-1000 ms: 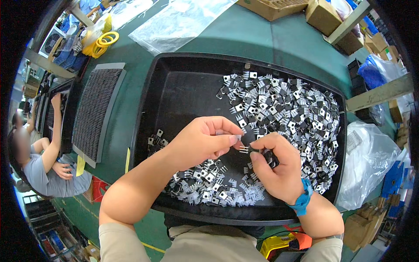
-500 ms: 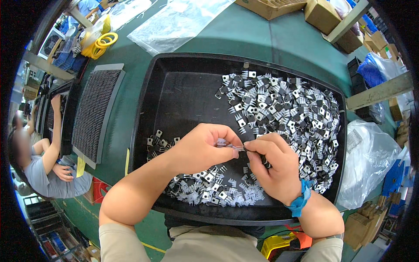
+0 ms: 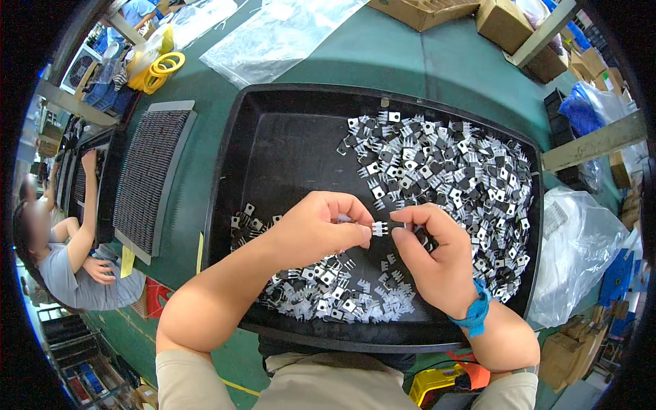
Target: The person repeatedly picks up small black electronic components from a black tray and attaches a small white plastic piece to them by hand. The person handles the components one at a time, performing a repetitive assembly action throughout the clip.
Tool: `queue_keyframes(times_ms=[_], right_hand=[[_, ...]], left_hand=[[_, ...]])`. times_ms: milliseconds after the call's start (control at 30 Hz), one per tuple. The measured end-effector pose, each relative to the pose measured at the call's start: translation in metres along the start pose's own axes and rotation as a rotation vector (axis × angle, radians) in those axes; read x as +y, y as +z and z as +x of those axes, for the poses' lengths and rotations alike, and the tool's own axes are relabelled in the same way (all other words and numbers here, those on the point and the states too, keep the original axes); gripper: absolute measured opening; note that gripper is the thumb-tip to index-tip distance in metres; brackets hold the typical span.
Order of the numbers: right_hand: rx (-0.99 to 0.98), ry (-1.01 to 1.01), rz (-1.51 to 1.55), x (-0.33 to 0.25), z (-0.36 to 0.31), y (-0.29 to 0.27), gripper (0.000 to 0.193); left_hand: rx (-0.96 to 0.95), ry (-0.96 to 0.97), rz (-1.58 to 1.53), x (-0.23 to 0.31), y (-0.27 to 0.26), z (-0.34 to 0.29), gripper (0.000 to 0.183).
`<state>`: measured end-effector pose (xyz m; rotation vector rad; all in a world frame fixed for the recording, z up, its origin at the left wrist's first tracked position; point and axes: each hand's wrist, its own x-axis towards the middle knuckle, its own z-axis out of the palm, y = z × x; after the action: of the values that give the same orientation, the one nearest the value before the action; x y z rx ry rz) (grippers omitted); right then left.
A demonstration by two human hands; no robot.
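Over the middle of a large black tray (image 3: 287,143), my left hand (image 3: 318,229) is closed, pinching a small white pronged plastic piece (image 3: 379,229) between thumb and index finger. More pale pieces show inside its curled fingers. Facing it, my right hand (image 3: 441,256) has thumb and index finger bent around what looks like a small dark-bodied transistor, mostly hidden by the fingertips. Many loose three-legged transistors (image 3: 444,160) lie heaped in the tray's right side. Nearest me lie white plastic pieces (image 3: 389,304) and transistors fitted with white pieces (image 3: 328,277).
Left of the tray, a grey-edged panel (image 3: 154,174) holds dense rows of dark parts. Clear plastic bags lie behind the tray (image 3: 273,41) and at its right (image 3: 574,253). A metal post (image 3: 594,150) stands at right. Another person (image 3: 89,266) works at far left.
My hands have drawn slightly apart. The white pronged piece now shows between my fingertips, where thin metal legs showed before. My right thumb and index finger have shifted a little to the right.
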<state>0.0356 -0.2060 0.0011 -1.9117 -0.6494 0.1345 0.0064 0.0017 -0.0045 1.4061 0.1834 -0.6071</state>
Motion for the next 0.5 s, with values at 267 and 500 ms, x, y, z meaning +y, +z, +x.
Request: queue_keyframes(times_ms=[267, 500], right_hand=[[-0.036, 0.111, 0.093, -0.0005, -0.0025, 0.0031, 0.015], [-0.089, 0.158, 0.110, -0.0012, -0.0046, 0.0082, 0.013]], left_hand=[[-0.024, -0.001, -0.089, -0.0003, -0.0021, -0.0007, 0.009], [-0.028, 0.018, 0.067, -0.0086, 0.0012, 0.0013, 0.014]])
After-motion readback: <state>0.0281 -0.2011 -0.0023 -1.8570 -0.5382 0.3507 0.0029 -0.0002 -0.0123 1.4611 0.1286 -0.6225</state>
